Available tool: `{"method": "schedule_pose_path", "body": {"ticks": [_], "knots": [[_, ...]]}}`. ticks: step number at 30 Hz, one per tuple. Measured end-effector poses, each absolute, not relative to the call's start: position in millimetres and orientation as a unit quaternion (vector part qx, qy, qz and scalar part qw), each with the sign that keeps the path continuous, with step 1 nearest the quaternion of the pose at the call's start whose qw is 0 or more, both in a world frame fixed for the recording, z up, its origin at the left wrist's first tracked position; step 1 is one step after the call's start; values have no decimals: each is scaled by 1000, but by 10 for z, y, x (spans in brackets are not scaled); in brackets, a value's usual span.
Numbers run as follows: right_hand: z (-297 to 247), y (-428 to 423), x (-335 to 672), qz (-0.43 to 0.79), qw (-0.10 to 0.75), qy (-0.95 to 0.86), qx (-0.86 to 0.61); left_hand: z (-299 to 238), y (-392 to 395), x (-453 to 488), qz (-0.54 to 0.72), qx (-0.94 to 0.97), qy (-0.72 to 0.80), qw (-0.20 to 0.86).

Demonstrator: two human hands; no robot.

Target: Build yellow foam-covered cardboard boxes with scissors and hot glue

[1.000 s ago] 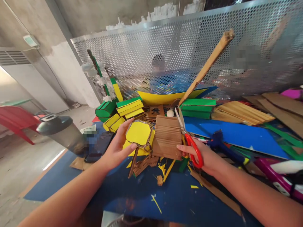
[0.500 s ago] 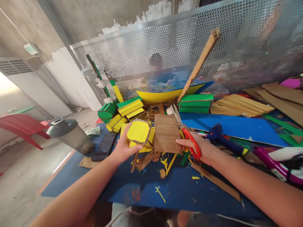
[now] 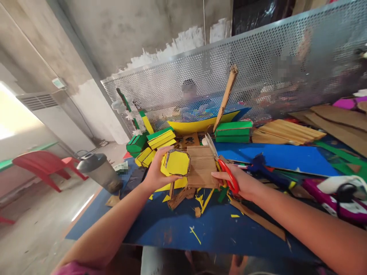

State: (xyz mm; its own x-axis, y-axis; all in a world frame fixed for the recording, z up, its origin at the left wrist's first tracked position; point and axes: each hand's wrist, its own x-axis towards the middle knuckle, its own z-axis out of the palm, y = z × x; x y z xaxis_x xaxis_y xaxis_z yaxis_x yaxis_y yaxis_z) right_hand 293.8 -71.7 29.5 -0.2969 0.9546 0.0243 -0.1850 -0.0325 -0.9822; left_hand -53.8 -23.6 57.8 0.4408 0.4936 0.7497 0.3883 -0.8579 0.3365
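Observation:
My left hand (image 3: 159,171) grips a yellow octagonal cardboard box (image 3: 177,162), thumb along its near side and fingers around the far left. Against the box's right side lies a brown piece of corrugated cardboard (image 3: 202,166). My right hand (image 3: 237,178) holds red-handled scissors (image 3: 229,175), their blades pointing up and away along the cardboard's right edge. The fingertips of that hand touch or nearly touch the cardboard's lower right side. Under the box a yellow sheet (image 3: 172,185) partly shows.
Cardboard scraps (image 3: 180,196) litter the blue table (image 3: 160,225). Behind stand green (image 3: 233,131) and yellow blocks (image 3: 162,138) before a perforated metal screen (image 3: 160,72). A blue glue gun (image 3: 259,164) and a magenta tool (image 3: 321,194) lie right; a tumbler (image 3: 99,172) stands left.
My left hand has shifted the yellow box slightly right and tilted it, up against the brown cardboard. The view has swung a little. My right hand keeps hold of the scissors.

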Motion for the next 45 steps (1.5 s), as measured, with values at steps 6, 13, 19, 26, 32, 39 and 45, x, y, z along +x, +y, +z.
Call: {"method": "schedule_pose_path", "body": {"ticks": [6, 13, 19, 26, 32, 39, 45], "knots": [[304, -732, 2939, 623, 452, -488, -412, 418, -306, -579, 440, 861, 251, 42], [222, -696, 2996, 621, 448, -468, -440, 425, -300, -665, 427, 868, 234, 95], [247, -702, 2980, 627, 453, -458, -438, 498, -362, -616, 378, 903, 196, 55], [297, -733, 2946, 648, 459, -419, -440, 516, -375, -577, 373, 913, 164, 32], [249, -707, 2960, 661, 466, -408, -424, 498, -366, -594, 378, 910, 170, 32], [258, -691, 2954, 668, 477, -383, -423, 456, -331, -621, 400, 900, 170, 27], [276, -699, 2949, 667, 472, -382, -431, 493, -342, -612, 411, 895, 171, 26]]}}
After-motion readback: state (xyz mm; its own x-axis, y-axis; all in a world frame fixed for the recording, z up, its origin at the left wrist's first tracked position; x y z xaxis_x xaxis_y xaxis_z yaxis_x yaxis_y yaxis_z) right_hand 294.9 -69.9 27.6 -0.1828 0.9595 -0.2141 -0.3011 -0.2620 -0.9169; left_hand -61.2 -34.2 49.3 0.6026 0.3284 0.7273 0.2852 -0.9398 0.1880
